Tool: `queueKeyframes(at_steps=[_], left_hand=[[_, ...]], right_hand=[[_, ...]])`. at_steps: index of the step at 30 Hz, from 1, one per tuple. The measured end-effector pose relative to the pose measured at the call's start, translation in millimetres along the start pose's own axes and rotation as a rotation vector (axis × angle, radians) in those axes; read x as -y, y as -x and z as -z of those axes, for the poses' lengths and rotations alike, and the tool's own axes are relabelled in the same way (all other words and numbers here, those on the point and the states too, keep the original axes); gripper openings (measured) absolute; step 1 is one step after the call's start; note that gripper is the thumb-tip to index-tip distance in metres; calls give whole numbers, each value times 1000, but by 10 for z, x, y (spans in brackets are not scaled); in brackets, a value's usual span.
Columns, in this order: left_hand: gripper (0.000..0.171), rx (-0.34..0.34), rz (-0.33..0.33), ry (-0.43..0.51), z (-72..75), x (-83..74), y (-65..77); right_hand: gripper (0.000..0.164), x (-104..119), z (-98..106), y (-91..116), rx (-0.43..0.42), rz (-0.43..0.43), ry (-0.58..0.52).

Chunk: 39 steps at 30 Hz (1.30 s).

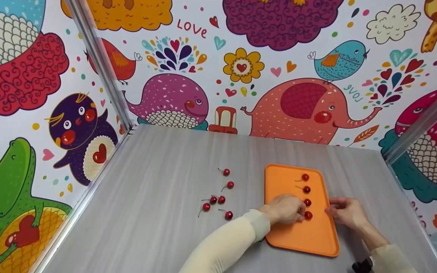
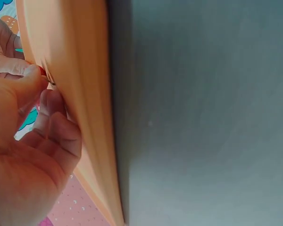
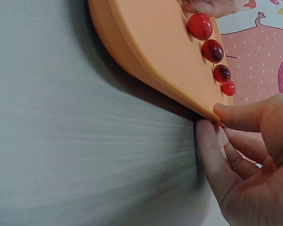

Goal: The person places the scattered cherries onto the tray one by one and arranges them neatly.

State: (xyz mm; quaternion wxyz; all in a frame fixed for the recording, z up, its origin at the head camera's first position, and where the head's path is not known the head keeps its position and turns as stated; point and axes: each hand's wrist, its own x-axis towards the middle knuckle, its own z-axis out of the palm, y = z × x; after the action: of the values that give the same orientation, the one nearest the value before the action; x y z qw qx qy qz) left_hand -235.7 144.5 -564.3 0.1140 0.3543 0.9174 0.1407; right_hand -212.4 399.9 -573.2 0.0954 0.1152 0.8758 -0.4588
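The near-end cherry [image 1: 308,215] sits on the orange tray [image 1: 298,242], in from its right rim, last in a row that runs parallel to that rim. Your left grip [image 1: 287,209] reaches in over the tray's left rim, thumb and finger appearing to pinch this cherry's stem [image 3: 193,5]. The other three cherries [image 1: 307,189] of the row lie on the tray farther from you, the visible stems pointing toward its left side.

Your right grip [image 1: 349,213] pinches the tray's right rim, thumb above and fingers below, which should brace it well. Hold that light and level; lifting the rim could set the round fruit rolling.

To place this one well, I'd let the cherry rest fully on the tray before easing the stem loose, lined up with its neighbours and its stem turned the same way. Draw the left fingers back low and to the left, away from the row.

Left of the tray, six loose cherries [image 1: 226,172] lie scattered on the table [image 1: 157,170]. Beyond the tray's far end stands a wall [image 1: 211,45] printed with cartoon animals.
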Motion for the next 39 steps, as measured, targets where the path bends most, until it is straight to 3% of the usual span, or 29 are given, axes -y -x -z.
queueKeyframes(at_steps=[10, 22, 29, 39], left_hand=[[6, 12, -13, 9, -20, 6, -2], [15, 11, -21, -24, -40, -14, 9], [19, -20, -14, 0, 36, 102, 122], [22, -94, -6, 72, 207, 392, 287]], right_hand=[[51, 6, -10, 9, 3, 0, 33], [49, -1, -34, 4, 4, 1, 25], [52, -17, -22, -6, 18, -9, 25], [49, -3, -14, 12, 9, 7, -5]])
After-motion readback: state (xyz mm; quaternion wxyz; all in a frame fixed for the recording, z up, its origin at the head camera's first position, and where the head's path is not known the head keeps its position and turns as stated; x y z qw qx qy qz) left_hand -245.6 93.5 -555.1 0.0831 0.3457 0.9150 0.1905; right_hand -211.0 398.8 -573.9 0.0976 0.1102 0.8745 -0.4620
